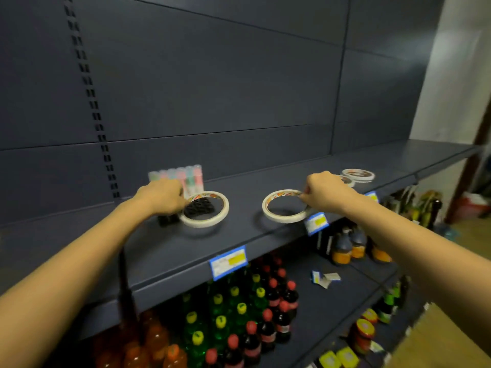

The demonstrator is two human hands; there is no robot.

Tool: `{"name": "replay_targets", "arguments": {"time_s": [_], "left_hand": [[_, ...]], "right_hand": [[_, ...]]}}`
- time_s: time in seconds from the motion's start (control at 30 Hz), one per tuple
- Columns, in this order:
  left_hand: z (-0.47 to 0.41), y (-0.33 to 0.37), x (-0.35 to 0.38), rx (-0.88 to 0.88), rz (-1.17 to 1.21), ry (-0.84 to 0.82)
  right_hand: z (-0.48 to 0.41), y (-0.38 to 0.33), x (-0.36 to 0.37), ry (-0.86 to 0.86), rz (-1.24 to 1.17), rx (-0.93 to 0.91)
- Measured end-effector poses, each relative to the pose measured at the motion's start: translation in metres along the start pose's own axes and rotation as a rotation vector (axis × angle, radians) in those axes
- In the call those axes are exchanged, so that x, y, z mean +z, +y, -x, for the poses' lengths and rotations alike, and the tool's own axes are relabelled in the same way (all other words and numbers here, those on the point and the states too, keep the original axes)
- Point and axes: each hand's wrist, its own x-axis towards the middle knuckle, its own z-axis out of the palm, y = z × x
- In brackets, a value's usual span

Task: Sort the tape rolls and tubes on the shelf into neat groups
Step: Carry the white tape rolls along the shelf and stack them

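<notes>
Mid-sort on the shelf [164, 251]: left grip [162, 195] clasps one tape roll [210, 223] by the tubes [189, 174]; right grip [327, 193] pinches a second roll [279, 217]; next, probably, both join the far-right rolls [358, 174].

You are standing in a shop, facing a run of dark metal shelving. Its slotted upright [90, 102] and flat back panels [212, 75] are store fittings. Blue-and-yellow price labels [228, 261] sit on the front edge of the shelf [252, 181]. Below it, soft-drink bottles [239, 314] with red, yellow and orange caps stand in rows, with brown bottles [345, 248] and lidded jars [365, 330] further right.
</notes>
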Motion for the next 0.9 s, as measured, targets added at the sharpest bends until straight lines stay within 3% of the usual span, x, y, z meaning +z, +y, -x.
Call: {"name": "replay_targets", "arguments": {"time_s": [0.47,0.9], "left_hand": [[-0.063,0.212,0.022,0.147,0.039,0.048],[-0.189,0.318,0.053,0.167,0.031,0.087]], "right_hand": [[-0.007,0.201,-0.012,0.012,-0.035,0.185],[-0.127,0.304,-0.002,0.016,-0.042,0.220]]}}
